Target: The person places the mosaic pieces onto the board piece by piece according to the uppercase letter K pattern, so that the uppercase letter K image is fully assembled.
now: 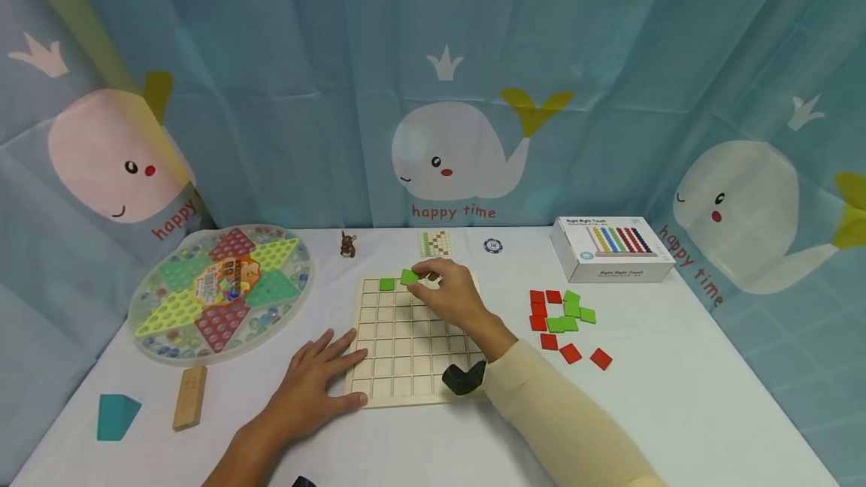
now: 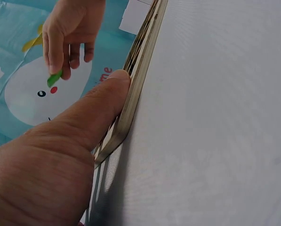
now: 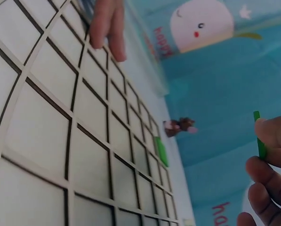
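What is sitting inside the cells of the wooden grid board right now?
One green tile lies in a far-row cell of the grid board. The right hand pinches a second green tile above it, hiding several cells beneath.

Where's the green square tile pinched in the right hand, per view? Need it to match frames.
Head: green square tile at centre, over the top row of the wooden grid board, in the right hand.
Left wrist: upper left, at the fingertips.
Right wrist: right edge, seen edge-on.
Shared landmark: the board.
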Tool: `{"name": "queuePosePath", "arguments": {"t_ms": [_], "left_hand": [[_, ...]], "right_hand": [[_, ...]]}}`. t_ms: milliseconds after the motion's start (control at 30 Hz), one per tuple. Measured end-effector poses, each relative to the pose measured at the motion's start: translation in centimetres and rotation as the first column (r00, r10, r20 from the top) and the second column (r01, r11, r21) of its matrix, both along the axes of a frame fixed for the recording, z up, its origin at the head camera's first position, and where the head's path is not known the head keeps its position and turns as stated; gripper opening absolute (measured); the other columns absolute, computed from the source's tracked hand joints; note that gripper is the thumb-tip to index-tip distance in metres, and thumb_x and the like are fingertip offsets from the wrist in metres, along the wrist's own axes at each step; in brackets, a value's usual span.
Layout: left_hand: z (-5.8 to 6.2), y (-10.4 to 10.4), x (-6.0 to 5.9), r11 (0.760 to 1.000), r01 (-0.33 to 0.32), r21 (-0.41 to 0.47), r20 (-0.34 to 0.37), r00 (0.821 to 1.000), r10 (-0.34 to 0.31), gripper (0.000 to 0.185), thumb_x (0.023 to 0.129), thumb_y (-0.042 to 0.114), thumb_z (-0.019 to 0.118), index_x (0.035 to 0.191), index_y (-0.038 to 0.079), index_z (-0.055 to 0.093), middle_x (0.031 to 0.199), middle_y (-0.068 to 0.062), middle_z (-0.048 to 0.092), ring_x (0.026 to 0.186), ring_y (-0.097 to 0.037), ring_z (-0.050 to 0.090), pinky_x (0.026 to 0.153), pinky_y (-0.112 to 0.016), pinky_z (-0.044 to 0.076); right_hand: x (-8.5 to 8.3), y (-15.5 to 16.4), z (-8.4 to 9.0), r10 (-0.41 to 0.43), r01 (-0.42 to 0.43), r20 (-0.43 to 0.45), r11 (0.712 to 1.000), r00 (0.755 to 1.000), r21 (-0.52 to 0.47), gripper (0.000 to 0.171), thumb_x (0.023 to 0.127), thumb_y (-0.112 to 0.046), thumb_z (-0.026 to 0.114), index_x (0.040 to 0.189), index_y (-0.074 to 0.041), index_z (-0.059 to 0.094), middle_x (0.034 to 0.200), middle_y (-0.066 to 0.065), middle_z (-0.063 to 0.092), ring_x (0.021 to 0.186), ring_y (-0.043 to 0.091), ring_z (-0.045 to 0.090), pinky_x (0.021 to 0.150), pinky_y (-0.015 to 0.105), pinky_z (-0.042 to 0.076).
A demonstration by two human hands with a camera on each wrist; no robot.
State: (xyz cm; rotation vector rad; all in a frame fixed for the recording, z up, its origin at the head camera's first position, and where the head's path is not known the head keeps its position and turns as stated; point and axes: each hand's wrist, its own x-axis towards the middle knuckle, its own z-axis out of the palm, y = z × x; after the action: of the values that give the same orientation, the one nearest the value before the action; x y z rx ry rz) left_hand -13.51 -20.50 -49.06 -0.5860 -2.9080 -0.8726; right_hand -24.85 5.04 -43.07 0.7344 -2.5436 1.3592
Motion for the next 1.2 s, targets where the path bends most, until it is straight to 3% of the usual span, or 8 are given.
{"name": "queuePosePath", "arguments": {"t_ms": [200,367,600,967,1200], "left_hand": [[0.0,0.0,0.0,1.0,0.0,0.004,0.002,1.0,0.0,0.069,0.076,0.06,0.072,0.131,0.02,0.063,0.151,-0.001,0.038,0.139,-0.039,0.022,0.107,-0.059,0.012],[-0.2,-0.2,0.0,1.0,0.003,0.007,-0.01,1.0,-0.003,0.068,0.076,0.058,0.073,0.131,0.019,0.063,0.15,-0.002,0.039,0.139,-0.04,0.023,0.106,-0.059,0.012],[-0.2,-0.1,0.1,1.0,-0.003,0.002,-0.003,1.0,0.003,0.068,0.076,0.06,0.072,0.131,0.021,0.063,0.15,-0.001,0.039,0.139,-0.039,0.023,0.106,-0.059,0.012],[-0.2,0.0,0.0,1.0,0.002,0.001,-0.007,1.0,-0.002,0.069,0.076,0.061,0.071,0.131,0.02,0.063,0.151,-0.001,0.038,0.14,-0.039,0.022,0.107,-0.059,0.012],[-0.2,-0.1,0.1,1.0,0.0,0.005,-0.018,1.0,0.0,0.068,0.076,0.06,0.071,0.13,0.02,0.064,0.15,-0.002,0.04,0.139,-0.039,0.024,0.106,-0.059,0.013]], "right_hand": [[-0.6,-1.5,-1.0,0.008,-0.01,0.076,0.999,0.997,0.032,0.025,0.089,-0.02,0.071,0.112,-0.01,0.069,0.103,0.001,0.066,0.096,0.022,0.059,0.079,0.035,0.05],[-1.3,-2.8,-2.2,0.015,-0.024,0.128,0.998,0.992,0.066,0.026,0.089,-0.019,0.071,0.111,-0.007,0.07,0.087,-0.005,0.063,0.081,0.015,0.057,0.072,0.03,0.048],[-2.2,-3.9,-3.9,0.031,-0.046,0.097,0.987,0.995,0.154,0.024,0.087,-0.015,0.073,0.108,-0.002,0.071,0.076,-0.007,0.062,0.064,0.007,0.055,0.062,0.025,0.048],[-2.2,-4.6,-4.1,0.013,-0.051,0.135,0.957,0.991,0.285,0.028,0.089,-0.018,0.071,0.113,-0.005,0.07,0.079,-0.006,0.061,0.069,0.007,0.055,0.065,0.024,0.047],[-2.2,-4.9,-4.2,0.01,-0.036,0.082,0.946,0.997,0.322,0.025,0.086,-0.019,0.073,0.108,-0.007,0.072,0.074,-0.008,0.058,0.068,0.008,0.052,0.064,0.025,0.045]]}}
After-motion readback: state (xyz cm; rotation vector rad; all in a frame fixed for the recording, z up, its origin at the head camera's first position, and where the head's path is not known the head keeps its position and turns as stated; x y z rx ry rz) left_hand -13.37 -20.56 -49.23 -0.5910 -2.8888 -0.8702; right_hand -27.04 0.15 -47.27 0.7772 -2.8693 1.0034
